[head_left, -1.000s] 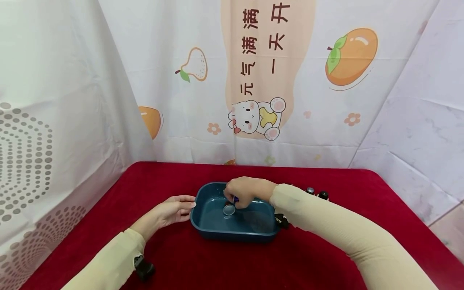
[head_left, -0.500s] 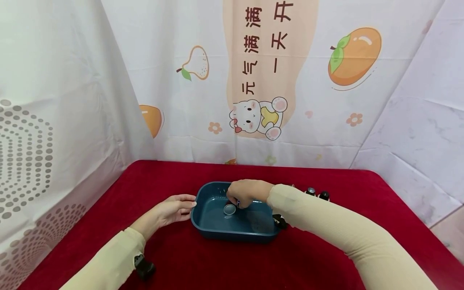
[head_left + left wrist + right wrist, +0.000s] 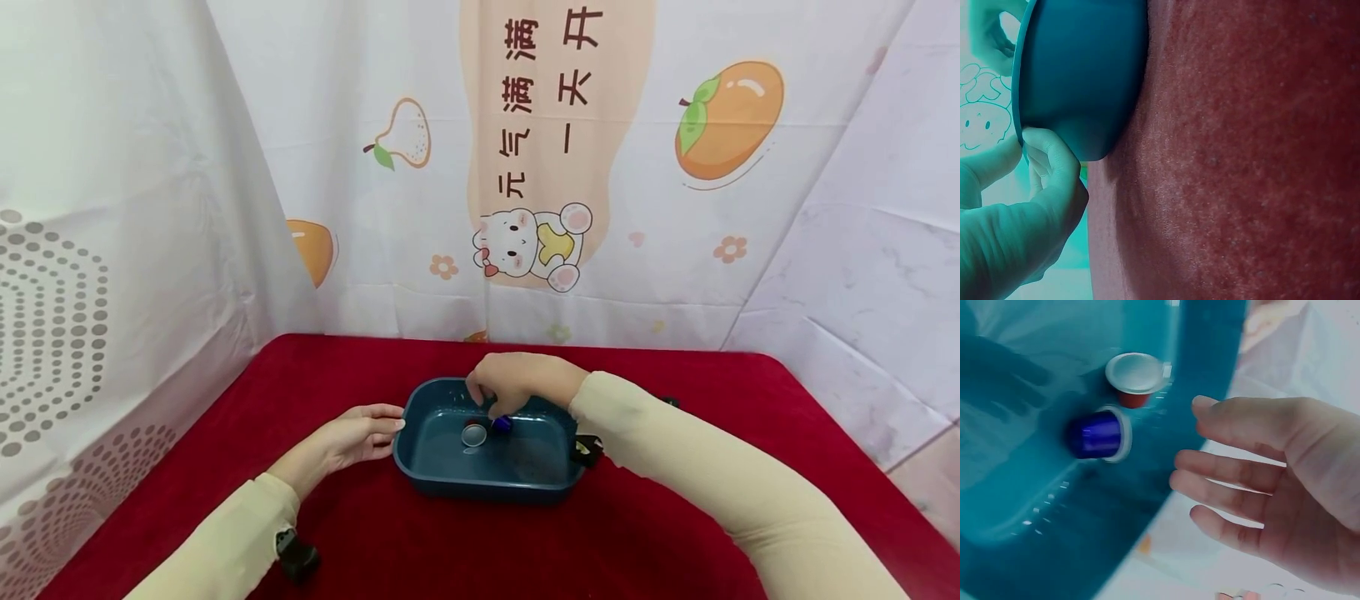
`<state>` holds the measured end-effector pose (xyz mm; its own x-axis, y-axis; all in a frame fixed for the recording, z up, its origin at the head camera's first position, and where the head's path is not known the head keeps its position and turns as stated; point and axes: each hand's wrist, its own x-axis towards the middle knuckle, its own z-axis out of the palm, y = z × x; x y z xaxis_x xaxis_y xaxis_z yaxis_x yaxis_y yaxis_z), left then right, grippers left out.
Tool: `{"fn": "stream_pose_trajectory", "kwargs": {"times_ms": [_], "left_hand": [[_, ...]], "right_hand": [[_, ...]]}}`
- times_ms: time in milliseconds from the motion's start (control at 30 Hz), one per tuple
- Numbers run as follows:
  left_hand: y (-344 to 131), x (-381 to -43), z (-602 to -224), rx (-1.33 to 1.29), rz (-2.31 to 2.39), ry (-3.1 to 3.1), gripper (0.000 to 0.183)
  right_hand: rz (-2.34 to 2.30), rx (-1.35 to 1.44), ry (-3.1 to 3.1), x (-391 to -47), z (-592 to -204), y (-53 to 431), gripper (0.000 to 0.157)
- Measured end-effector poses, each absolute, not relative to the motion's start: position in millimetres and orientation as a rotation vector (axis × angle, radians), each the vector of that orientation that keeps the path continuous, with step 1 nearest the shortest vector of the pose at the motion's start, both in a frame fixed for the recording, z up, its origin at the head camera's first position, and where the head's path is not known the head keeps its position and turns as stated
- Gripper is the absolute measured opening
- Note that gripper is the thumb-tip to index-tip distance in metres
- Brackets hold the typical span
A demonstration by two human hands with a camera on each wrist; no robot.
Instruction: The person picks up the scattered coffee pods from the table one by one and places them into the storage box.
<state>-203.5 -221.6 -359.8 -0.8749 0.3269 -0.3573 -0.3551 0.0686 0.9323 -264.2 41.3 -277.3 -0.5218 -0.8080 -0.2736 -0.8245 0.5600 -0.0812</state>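
A dark blue plastic basin [image 3: 487,481] stands on the red cloth. My left hand [image 3: 367,435] pinches its left rim between thumb and fingers, as the left wrist view [image 3: 1029,206] shows. Inside lie two coffee capsules. The red capsule [image 3: 1134,399] shows its silvery lid upward. Beside it the blue capsule [image 3: 1094,435] lies on its side with its pale rim towards the red one. Above the basin hovers my right hand [image 3: 513,383], fingers spread and apart from both capsules. In the right wrist view that hand [image 3: 1272,481] holds nothing.
Red cloth [image 3: 360,533] covers the table. A patterned white curtain [image 3: 420,275] hangs behind it. Black wrist devices sit on the left sleeve [image 3: 225,533] and the right sleeve [image 3: 690,458]. A small dark object [image 3: 670,402] shows behind the right sleeve, mostly hidden.
My right hand has let go of the blue capsule, which now lies beside the red one, and has risen slightly with fingers opened. My left hand stays on the rim.
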Motion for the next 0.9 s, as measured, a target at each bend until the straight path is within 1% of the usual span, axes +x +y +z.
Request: {"fn": "stream_pose_trajectory", "kwargs": {"times_ms": [167,367,600,900], "left_hand": [[-221.8,-203.2,-361.3,-0.042,1.853,1.877,0.047],[-224.0,-200.6,-361.8,-0.034,1.866,1.874,0.046],[-221.6,-200.7,-362.4,-0.025,1.844,1.899,0.048],[-219.5,-203.7,-357.8,-0.028,1.817,1.944,0.048]], "right_hand": [[0.042,-1.398,2.53,-257.8,-263.8,53.3,0.018],[-0.075,-1.477,2.566,-252.3,-261.9,72.2,0.019],[-0.15,-1.611,2.655,-243.3,-270.5,95.8,0.025],[-0.191,-1.767,2.799,-239.0,-294.2,117.0,0.022]]}}
